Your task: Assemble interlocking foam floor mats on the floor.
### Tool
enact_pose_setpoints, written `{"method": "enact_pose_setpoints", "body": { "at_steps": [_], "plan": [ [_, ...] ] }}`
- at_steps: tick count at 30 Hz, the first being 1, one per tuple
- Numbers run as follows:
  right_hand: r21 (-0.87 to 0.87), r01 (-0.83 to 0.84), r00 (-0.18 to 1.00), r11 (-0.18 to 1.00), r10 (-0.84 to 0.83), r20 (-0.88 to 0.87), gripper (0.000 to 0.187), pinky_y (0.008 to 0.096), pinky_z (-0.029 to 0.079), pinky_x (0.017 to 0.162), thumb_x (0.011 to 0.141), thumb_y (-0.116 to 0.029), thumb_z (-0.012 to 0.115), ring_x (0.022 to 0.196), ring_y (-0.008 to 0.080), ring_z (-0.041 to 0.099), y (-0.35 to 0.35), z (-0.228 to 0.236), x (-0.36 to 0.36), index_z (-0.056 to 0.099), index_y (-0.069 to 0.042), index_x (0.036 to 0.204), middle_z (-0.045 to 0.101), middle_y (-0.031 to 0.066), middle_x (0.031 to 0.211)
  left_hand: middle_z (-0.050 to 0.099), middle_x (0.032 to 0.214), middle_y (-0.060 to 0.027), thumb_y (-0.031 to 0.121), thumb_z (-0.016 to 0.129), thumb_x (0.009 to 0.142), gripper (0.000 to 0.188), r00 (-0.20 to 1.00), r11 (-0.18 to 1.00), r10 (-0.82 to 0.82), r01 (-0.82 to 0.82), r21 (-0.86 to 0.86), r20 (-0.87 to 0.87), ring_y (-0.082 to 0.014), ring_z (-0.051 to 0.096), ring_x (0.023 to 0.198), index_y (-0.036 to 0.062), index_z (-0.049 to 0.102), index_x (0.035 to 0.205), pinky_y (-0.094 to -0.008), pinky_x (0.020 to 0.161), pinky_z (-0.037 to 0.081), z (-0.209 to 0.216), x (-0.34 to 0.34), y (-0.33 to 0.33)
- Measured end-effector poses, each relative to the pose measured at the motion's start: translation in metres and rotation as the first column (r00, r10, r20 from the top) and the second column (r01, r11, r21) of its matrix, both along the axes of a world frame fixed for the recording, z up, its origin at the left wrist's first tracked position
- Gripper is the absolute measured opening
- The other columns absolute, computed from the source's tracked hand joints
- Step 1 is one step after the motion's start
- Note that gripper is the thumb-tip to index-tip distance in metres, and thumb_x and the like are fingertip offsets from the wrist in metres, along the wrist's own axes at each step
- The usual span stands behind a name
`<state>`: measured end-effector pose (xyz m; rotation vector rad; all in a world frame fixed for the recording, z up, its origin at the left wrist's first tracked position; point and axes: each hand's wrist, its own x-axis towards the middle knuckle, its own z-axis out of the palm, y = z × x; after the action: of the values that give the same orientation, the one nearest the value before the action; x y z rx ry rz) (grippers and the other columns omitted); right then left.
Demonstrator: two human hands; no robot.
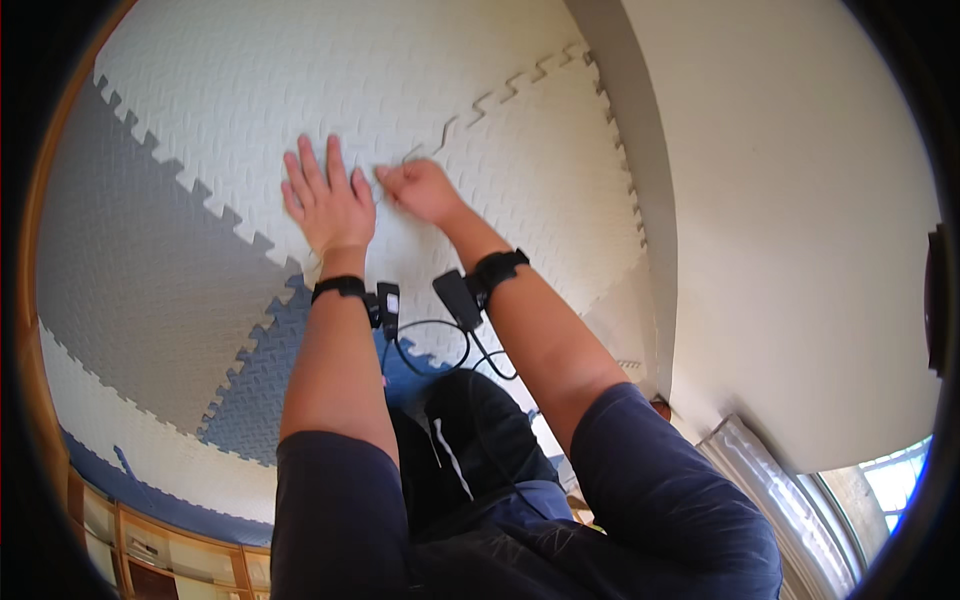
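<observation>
Pale foam floor mat tiles [330,75] with toothed, interlocking edges lie beneath both of my hands. My left hand [335,208] rests palm down on the mat, fingers spread and stretched out, holding nothing. Just to its right, my right hand [422,192] is curled into a fist against the mat seam [445,132], thumb toward the left hand. No object shows in that fist; its fingertips are partly hidden. From the fist, the zigzag seam runs up to the right, with dark gaps showing between some teeth.
Grey tiles [150,250] and a blue tile [250,370] join the pale ones at left. A large cream panel [800,200] rises along the right. Black wrist straps carry small devices, with a cable [435,372] between them. Wooden shelving [180,550] stands at lower left.
</observation>
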<state>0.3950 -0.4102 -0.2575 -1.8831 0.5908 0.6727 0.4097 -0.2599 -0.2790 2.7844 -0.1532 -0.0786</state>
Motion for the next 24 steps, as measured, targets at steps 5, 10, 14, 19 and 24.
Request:
{"method": "enact_pose_setpoints", "body": {
  "at_steps": [5, 10, 14, 19, 24],
  "plan": [
    [0.295, 0.056, 0.978, 0.954, 0.007, -0.208, 0.051, 0.0374, 0.04, 0.048, 0.087, -0.045, 0.068, 0.047, 0.0174, 0.046, -0.023, 0.025, 0.048, 0.062, -0.001, 0.062, 0.051, 0.0063, 0.052, 0.025, 0.165, -0.0113, 0.037, 0.054, 0.093, 0.061, 0.999, 0.997, 0.03, -0.028, 0.071, -0.028, -0.0355, 0.019, 0.152, 0.0229, 0.042, 0.152, -0.0534, 0.12, 0.013, -0.004, -0.008, 0.024],
    [0.062, 0.199, 0.953, 0.978, -0.178, -0.244, 0.066, 0.0381, 0.04, 0.045, 0.09, -0.057, 0.064, 0.044, 0.0175, 0.045, -0.069, 0.018, 0.088, 0.058, 0.0, 0.057, 0.051, 0.0087, 0.05, 0.022, 0.165, -0.0122, 0.035, 0.053, 0.093, 0.063, 1.0, 1.0, -0.01, 0.01, 0.007, -0.014, -0.0362, 0.016, 0.152, 0.0199, 0.04, 0.153, -0.0533, 0.12, 0.012, 0.001, 0.01, -0.007],
    [-0.042, 0.055, 0.993, 0.998, -0.059, -0.105, 0.075, 0.0417, 0.045, 0.053, 0.094, -0.061, 0.055, 0.048, 0.0251, 0.052, -0.086, 0.017, 0.088, 0.058, 0.005, 0.059, 0.054, 0.0142, 0.052, 0.022, 0.165, -0.0132, 0.035, 0.053, 0.093, 0.065, 1.0, 0.998, -0.023, 0.023, 0.057, 0.003, -0.0378, 0.016, 0.152, 0.0185, 0.039, 0.154, -0.0548, 0.119, 0.013, -0.002, 0.002, 0.008],
    [-0.217, 0.029, 0.994, 0.976, -0.006, 0.107, 0.071, 0.0465, 0.047, 0.058, 0.097, -0.057, 0.052, 0.054, 0.0323, 0.058, -0.125, 0.0, 0.102, 0.063, 0.009, 0.071, 0.06, 0.0203, 0.059, 0.022, 0.165, -0.0134, 0.034, 0.053, 0.093, 0.066, 0.998, 0.997, -0.054, 0.051, 0.063, 0.044, -0.0382, 0.017, 0.152, 0.0172, 0.038, 0.154, -0.0556, 0.119, 0.014, 0.0, 0.006, -0.005],
    [-0.02, 0.331, 0.944, 0.943, -0.33, 0.02, 0.067, 0.0391, 0.039, 0.047, 0.1, -0.055, 0.05, 0.047, 0.0206, 0.045, -0.183, 0.009, 0.125, 0.054, 0.001, 0.064, 0.052, 0.0096, 0.056, 0.024, 0.164, -0.0155, 0.034, 0.051, 0.094, 0.065, 0.998, 0.995, -0.064, 0.062, 0.076, 0.026, -0.0391, 0.018, 0.151, 0.0145, 0.038, 0.154, -0.0565, 0.119, 0.013, 0.007, 0.006, -0.009]
  ]
}}
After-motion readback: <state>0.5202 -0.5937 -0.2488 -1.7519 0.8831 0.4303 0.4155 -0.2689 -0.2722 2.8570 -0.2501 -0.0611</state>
